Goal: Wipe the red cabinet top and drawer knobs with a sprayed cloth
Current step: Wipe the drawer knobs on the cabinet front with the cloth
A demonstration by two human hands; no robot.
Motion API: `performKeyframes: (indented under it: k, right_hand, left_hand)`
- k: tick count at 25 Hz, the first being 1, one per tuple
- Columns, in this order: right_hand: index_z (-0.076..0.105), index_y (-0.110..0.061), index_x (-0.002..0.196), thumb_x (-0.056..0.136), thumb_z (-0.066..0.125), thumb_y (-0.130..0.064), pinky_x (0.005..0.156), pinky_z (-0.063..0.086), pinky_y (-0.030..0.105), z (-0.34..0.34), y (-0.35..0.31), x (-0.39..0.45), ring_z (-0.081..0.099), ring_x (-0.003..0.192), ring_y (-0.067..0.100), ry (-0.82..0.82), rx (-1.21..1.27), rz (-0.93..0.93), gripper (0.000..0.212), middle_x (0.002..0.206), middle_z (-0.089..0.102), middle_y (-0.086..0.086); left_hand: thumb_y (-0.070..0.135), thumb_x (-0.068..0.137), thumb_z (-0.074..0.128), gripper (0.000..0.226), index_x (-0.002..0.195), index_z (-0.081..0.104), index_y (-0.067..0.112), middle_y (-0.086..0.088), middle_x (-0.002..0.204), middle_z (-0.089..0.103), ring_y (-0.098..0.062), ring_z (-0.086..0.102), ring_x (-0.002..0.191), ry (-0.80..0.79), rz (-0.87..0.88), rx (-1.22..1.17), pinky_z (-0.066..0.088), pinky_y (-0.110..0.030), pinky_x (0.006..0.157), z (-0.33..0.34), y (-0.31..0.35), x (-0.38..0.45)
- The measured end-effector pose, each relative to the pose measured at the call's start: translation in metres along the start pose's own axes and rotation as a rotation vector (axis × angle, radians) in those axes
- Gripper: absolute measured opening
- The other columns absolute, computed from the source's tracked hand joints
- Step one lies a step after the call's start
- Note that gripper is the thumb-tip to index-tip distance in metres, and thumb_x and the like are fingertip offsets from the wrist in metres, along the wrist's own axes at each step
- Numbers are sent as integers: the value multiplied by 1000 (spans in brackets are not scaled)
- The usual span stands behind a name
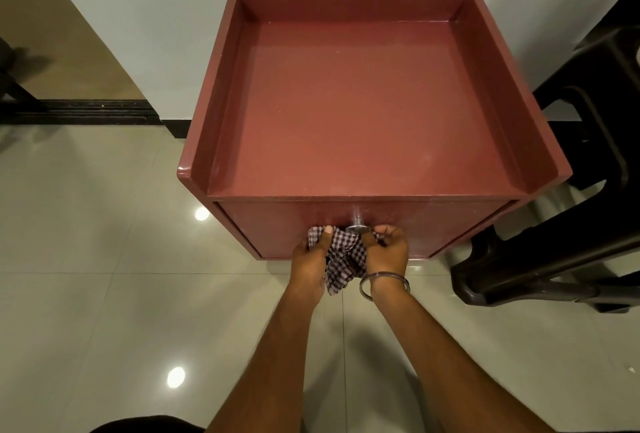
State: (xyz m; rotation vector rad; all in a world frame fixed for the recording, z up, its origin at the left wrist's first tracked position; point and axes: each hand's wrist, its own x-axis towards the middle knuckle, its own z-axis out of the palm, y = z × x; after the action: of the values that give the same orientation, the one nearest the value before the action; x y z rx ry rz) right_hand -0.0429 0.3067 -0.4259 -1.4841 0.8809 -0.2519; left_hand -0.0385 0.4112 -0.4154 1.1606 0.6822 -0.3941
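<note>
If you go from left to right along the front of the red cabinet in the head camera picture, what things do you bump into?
Left hand → checked cloth → metal knob → right hand → dark plastic stool.

A glossy pale tiled floor spreads underfoot, catching two bright spots of reflected light on the left side. Behind stands a plain white wall, with a dark skirting strip running along its foot. At the far left there is a beige panel (a door or another wall, hard to say which). On the right stands a dark plastic chair, its legs planted on the tiles.
</note>
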Motion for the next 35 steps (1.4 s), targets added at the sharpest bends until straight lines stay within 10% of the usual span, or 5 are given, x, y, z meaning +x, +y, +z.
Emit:
performKeyframes:
  k: [6,15,19,27,35]
  right_hand:
    - [60,-13,86,84,65,-3,92,49,37,-23,35,-6,58,93,22,-175,-221,64,11,97,64,8]
    - [63,-16,112,81,72,-17,75,52,17,-52,87,8,62,99,19,-678,-356,190,33,105,66,3]
    - [68,-5,94,82,64,-3,70,51,21,-40,102,24,64,85,24,-439,-569,-8,13,87,68,8]
    - [72,0,87,76,66,8,74,43,10,-8,111,41,66,88,26,-175,-518,-48,15,92,72,16]
    - [66,4,99,83,59,7,66,35,5,0,100,51,62,98,27,-138,-488,68,18,102,67,15]
  left_hand:
    - [28,92,61,18,100,64,12,-11,106,70,-29,66,99,-13,-118,212,52,-46,94,-21,-29,8]
    - [20,91,63,7,92,67,15,-8,93,73,-22,69,89,-108,-36,411,57,-34,77,-37,-55,28]
    - [10,78,77,18,93,67,8,-12,95,73,-25,69,93,-300,27,545,57,-30,77,-42,-65,40]
    - [-1,78,72,25,84,52,12,-2,85,57,-7,52,67,28,128,875,41,-4,43,-14,-62,54]
    - [2,84,66,22,81,51,17,-3,91,58,-11,53,74,132,162,912,39,-6,45,-5,-60,60]
